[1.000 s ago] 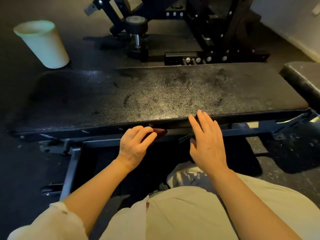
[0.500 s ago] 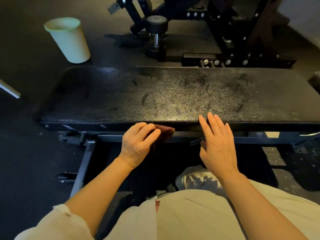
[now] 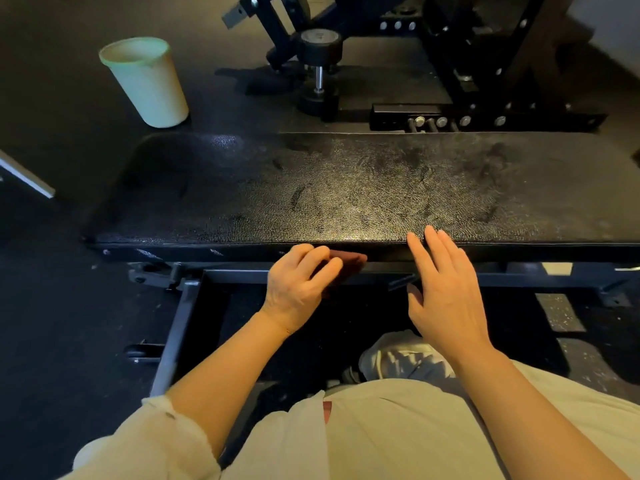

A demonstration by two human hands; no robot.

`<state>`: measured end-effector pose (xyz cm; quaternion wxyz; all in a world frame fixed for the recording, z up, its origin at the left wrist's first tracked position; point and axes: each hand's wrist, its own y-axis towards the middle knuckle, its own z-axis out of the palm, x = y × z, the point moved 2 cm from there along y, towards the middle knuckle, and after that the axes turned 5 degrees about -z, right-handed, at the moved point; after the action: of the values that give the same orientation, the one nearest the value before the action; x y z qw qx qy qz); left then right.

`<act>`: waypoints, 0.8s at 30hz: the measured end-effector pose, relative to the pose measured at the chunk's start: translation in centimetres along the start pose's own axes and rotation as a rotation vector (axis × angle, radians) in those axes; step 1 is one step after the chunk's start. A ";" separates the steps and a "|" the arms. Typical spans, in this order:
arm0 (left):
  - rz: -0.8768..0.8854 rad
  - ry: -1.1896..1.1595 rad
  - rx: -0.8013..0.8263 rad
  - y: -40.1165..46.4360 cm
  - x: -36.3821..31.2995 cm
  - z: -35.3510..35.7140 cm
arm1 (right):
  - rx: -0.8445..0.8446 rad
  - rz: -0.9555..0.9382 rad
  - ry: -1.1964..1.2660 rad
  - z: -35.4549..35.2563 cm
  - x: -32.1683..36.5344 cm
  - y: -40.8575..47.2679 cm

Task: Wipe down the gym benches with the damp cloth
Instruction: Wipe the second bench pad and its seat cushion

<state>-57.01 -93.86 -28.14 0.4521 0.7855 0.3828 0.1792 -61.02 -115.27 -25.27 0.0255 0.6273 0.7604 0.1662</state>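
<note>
A black padded bench (image 3: 346, 188) runs across the middle of the frame, its long axis going left to right; its rounded end points to the left and the other end runs out of the right edge. The textured top shines under the light and carries dull smears and streaks, most of them toward the centre and right.

The left hand (image 3: 299, 284) sits at the near side edge of the bench, just left of centre, with its fingers curled round a dark reddish cloth (image 3: 349, 266). The cloth is bunched, pressed against the front edge of the padding, and sticks out to the right from under the fingers. The right hand (image 3: 445, 289) is just to the right of it, fingers straight and close together, their tips resting on the near edge of the bench top; it holds nothing.

Below the padding the dark metal frame (image 3: 180, 313) of the bench shows in the lower left. On the dark floor (image 3: 52, 98) in the upper left stands a pale green cup (image 3: 147, 84), upright. At the top centre a dumbbell (image 3: 319, 72) stands on end beside a black bolted rack (image 3: 485, 64).
</note>
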 end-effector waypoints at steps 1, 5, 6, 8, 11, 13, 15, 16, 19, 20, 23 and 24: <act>-0.028 0.021 -0.002 -0.5 0.4 -0.3 | -0.002 -0.001 -0.001 0.0 0.0 0.0; -0.049 0.015 -0.024 -0.4 0.0 0.0 | -0.019 0.000 -0.004 0.2 0.3 0.0; -0.036 -0.005 -0.029 0.2 -0.5 0.3 | -0.021 -0.002 -0.006 0.3 0.4 0.1; -0.011 -0.040 -0.037 1.3 -1.8 0.9 | -0.025 -0.009 -0.013 0.2 0.6 0.2; 0.027 -0.049 -0.046 1.9 -2.4 1.5 | -0.030 -0.026 -0.020 0.2 0.7 0.3; 0.026 -0.037 -0.055 1.6 -1.8 1.3 | -0.037 -0.032 -0.018 0.2 0.6 0.4; -0.017 -0.009 -0.071 0.7 -0.8 0.8 | -0.037 -0.032 -0.016 0.2 0.5 0.3; -0.047 0.002 -0.075 0.3 -0.6 0.7 | -0.039 -0.032 -0.015 0.3 0.5 0.3; -0.104 -0.016 -0.081 0.2 -0.9 1.1 | -0.044 -0.038 -0.013 0.4 0.5 0.3; -0.090 -0.030 -0.087 0.6 -1.3 1.4 | -0.045 -0.039 -0.013 0.4 0.5 0.3; -0.013 -0.068 -0.092 1.5 -2.0 2.1 | -0.038 -0.042 -0.020 0.4 0.5 0.2; 0.007 -0.077 -0.094 1.5 -2.1 2.2 | -0.037 -0.042 -0.022 0.4 0.5 0.2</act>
<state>-56.30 -97.19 -27.87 0.5022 0.7711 0.3536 0.1679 -60.81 -114.69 -25.45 0.0491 0.6123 0.7699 0.1728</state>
